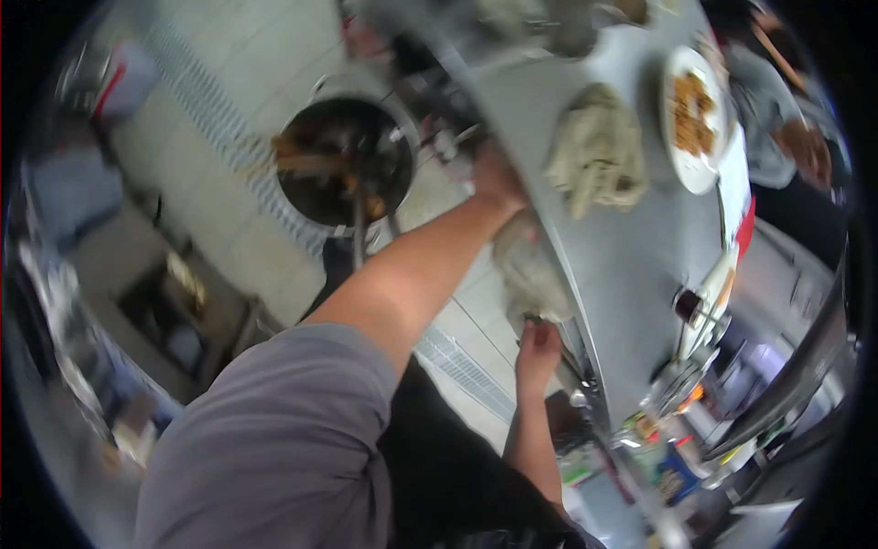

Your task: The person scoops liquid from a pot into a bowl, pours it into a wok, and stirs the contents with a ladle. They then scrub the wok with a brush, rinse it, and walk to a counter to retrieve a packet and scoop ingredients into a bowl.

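Observation:
My left hand (498, 183) reaches across to the edge of the steel counter; it is smeared by motion and its fingers do not show clearly. Just below it hangs a pale, crumpled cloth-like or bag-like thing (530, 274). At the lower end of this pale thing, my right hand (540, 343) has its fingers closed in a pinch. A small dark bit shows at those fingertips, too blurred to name. On the steel counter (604, 274) lies a crumpled beige cloth (599, 151), to the right of my left hand.
A large pot (407, 137) with long-handled utensils stands left of my left forearm. On the counter's far side is an oval white plate (681, 165) of orange-brown food. Another person's hand (805, 151) is beyond it. A floor drain grate (466, 371) runs below.

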A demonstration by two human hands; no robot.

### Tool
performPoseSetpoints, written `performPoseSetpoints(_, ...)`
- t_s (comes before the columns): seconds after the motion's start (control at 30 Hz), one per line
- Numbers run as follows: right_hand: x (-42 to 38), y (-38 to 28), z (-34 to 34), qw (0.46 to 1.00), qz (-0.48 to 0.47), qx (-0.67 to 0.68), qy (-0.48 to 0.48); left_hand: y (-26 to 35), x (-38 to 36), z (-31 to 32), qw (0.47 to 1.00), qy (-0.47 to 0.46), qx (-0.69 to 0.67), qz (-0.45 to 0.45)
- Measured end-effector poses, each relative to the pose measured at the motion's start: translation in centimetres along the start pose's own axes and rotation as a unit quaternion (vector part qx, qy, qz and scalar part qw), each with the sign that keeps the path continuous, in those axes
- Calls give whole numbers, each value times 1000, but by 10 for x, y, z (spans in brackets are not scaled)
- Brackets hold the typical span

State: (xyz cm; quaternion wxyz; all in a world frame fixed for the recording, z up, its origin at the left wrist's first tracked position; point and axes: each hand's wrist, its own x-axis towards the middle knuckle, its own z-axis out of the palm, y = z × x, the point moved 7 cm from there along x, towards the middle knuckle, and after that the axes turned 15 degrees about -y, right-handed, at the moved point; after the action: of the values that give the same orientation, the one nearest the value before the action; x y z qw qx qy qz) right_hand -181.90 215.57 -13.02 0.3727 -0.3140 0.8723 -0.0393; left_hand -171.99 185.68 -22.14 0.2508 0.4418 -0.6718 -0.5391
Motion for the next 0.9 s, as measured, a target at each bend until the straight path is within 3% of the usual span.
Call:
performPoseSetpoints(0.03,-11,-18,-17,984,-75,-149,59,4,-13,16,979,-141,134,-64)
performPoseSetpoints(0.07,-15,-22,-22,959,-136,-239,69,7,-28,32,916,-288,250,-122)
performPoseSetpoints(0.1,-17,-29,-23,935,-180,-302,47,11,-44,28,963,-172,101,-183)
performPoseSetpoints(0.13,-15,-36,-21,905,-225,-358,34,13,-66,22,972,-43,-45,-227)
performPoseSetpoints(0.27,21,-15,-6,869,-190,-457,-10,33,-120,8,982,-8,-113,-149)
performPoseSetpoints(0.33,43,-10,-7,880,-256,-400,32,36,-151,0,990,80,-57,-104)
performPoseSetpoints(0.43,48,-2,2,868,-241,-427,77,19,-187,15,969,189,-125,-99)
performPoseSetpoints(0.57,50,4,8,873,-253,-409,77,-6,-191,52,937,123,-306,-119)
performPoseSetpoints(0.63,45,0,15,879,-259,-395,67,-3,-181,60,926,99,-358,-71)
performPoseSetpoints(0.9,25,-36,40,885,-283,-367,55,-8,-154,39,932,110,-343,-40)
